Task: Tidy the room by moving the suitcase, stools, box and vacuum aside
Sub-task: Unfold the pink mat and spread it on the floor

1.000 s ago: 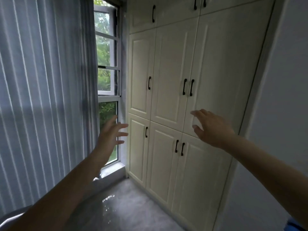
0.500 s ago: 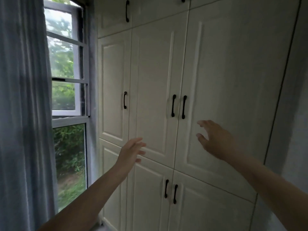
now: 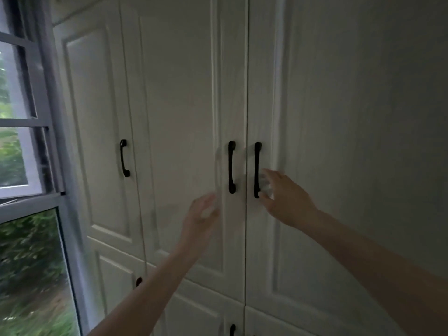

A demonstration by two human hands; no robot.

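Note:
No suitcase, stool, box or vacuum is in view. I face a tall white wardrobe up close. My right hand reaches out with spread fingers right beside the black handle of the right middle door, its fingertips blurred at the handle. My left hand is stretched out below and left of the other black handle, fingers straight and blurred, holding nothing. All the doors look closed.
A window with a grey frame stands at the left, with greenery outside. A third black handle sits on the leftmost door. Lower cupboard doors run beneath my arms.
I have come closer to the wardrobe and the curtain has left the view. Both hands rose and moved inward toward the pair of middle handles.

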